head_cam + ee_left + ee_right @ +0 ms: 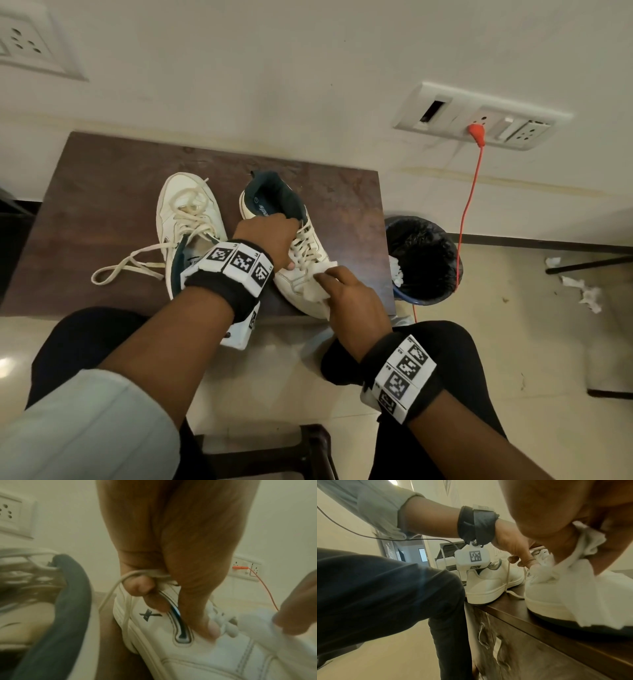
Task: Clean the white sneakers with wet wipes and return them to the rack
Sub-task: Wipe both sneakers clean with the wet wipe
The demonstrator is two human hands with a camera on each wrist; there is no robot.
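Note:
Two white sneakers with dark green lining stand on a brown table (102,212). The right sneaker (318,246) points toward me. My left hand (270,240) grips its tongue and laces from above, thumb on the upper (211,627). My right hand (346,291) holds a white wet wipe (317,287) against the sneaker's toe and side; the wipe (590,588) drapes over the toe. The left sneaker (186,219) stands untouched beside it, its lace (126,267) trailing across the table.
A blue bin (424,260) with a black liner and used wipes stands right of the table. Crumpled wipes (582,291) lie on the floor further right. An orange cable (466,205) hangs from a wall socket (479,118). My knees are under the table's near edge.

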